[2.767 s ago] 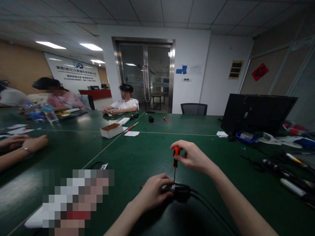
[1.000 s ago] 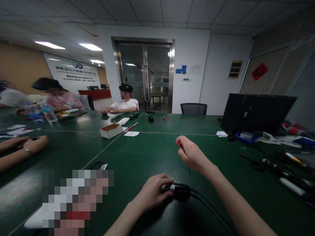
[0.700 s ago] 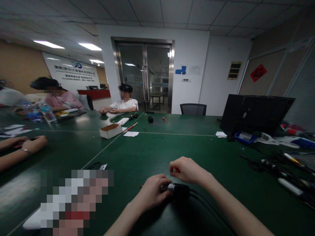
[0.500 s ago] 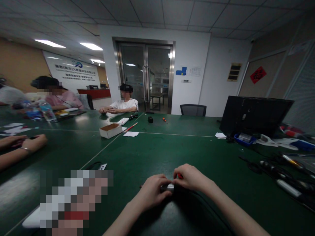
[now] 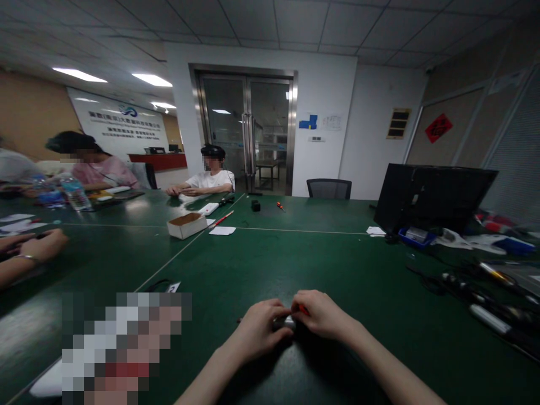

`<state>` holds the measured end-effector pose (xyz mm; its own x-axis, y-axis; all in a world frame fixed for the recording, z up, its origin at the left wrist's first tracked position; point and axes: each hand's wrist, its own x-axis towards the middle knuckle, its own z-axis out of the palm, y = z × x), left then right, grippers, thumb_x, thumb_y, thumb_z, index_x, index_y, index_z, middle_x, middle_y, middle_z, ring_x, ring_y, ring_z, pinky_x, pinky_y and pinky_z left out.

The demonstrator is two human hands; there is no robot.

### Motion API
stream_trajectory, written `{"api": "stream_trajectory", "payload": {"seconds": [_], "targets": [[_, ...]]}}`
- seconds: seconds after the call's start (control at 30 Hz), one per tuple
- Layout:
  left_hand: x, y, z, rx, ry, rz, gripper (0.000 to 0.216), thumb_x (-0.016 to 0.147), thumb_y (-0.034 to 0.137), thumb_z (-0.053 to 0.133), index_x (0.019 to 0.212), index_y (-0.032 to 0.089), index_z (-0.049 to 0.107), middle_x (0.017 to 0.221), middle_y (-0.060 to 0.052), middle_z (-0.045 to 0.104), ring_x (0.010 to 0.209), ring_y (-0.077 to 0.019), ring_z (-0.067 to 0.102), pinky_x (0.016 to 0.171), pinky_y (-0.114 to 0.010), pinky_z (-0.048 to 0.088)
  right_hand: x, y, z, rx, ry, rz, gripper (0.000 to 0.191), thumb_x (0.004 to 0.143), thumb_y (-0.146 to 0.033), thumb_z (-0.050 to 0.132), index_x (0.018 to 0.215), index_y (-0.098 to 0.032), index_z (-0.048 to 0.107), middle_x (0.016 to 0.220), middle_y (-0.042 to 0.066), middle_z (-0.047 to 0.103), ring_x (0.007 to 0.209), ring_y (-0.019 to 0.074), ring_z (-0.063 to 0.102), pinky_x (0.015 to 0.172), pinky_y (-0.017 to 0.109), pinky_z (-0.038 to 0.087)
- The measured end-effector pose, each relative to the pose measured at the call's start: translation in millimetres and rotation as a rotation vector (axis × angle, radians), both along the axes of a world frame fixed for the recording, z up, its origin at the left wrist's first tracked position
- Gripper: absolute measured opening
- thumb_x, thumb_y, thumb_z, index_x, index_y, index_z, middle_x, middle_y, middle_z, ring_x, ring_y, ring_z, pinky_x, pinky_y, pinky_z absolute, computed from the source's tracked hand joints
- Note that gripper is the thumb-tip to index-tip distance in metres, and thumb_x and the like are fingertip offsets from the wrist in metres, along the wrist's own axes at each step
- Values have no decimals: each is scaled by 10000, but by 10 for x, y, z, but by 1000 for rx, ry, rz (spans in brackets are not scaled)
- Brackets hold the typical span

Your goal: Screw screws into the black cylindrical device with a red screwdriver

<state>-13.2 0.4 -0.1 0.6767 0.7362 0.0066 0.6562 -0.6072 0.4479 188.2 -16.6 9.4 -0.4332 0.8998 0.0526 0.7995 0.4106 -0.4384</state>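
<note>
Low in the middle of the view, my left hand (image 5: 259, 329) is closed around a silver-and-dark metal cylinder (image 5: 289, 323) lying sideways just above or on the green table (image 5: 261, 264). A thin dark end sticks out past the left side of that hand. My right hand (image 5: 323, 316) pinches a small tool with a red-orange handle (image 5: 304, 309), mostly hidden by the fingers. Its fingertips meet the left hand's at the end of the cylinder. Whether the tool touches the cylinder cannot be made out.
An orange-handled screwdriver (image 5: 280, 206) and a small black block (image 5: 255, 206) lie farther back. To the left stands an open white box (image 5: 188, 225). A monitor (image 5: 434, 197), a blue tray (image 5: 417, 238) and cabled tools occupy the right. A co-worker's hand (image 5: 48, 244) rests at the left.
My right hand has tipped slightly lower, and its fingers remain at the cylinder's end. My left hand keeps its hold. The whole view has shifted a little.
</note>
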Motion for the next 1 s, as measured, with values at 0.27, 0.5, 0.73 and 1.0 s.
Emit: {"api": "stream_trajectory", "payload": {"seconds": [0.27, 0.5, 0.73, 1.0], "targets": [[-1, 14, -1, -7, -2, -17, 216, 892, 289, 665, 1076, 219, 754, 1085, -60, 712, 970, -238, 656, 850, -297, 473, 48, -15, -10, 28, 56, -3, 130, 882, -231, 684, 999, -202, 734, 969, 49, 725, 869, 187, 646, 745, 270, 436], [5, 7, 13, -9, -1, -10, 234, 889, 283, 675, 1095, 206, 757, 1084, -62, 710, 966, -235, 654, 848, -301, 474, 33, -19, -35, 44, 15, -14, 80, 901, -176, 649, 920, -185, 725, 945, 55, 713, 824, 173, 631, 715, 261, 413], [6, 0, -4, 2, 8, 3, 209, 878, 273, 682, 1065, 212, 754, 1050, -45, 704, 932, -223, 655, 828, -294, 465, 30, -1, -14, 52, 12, -91, 127, 920, -157, 613, 952, -195, 730, 980, 46, 730, 881, 165, 656, 744, 240, 415], [-7, 30, -52, 20, -19, -7, 264, 762, 229, 778, 1023, 209, 746, 1042, -35, 700, 963, -230, 654, 817, -279, 455, 33, 122, -149, 38, -56, -215, 137, 938, -234, 627, 965, -204, 757, 1015, 70, 760, 949, 209, 688, 770, 272, 426]]}}
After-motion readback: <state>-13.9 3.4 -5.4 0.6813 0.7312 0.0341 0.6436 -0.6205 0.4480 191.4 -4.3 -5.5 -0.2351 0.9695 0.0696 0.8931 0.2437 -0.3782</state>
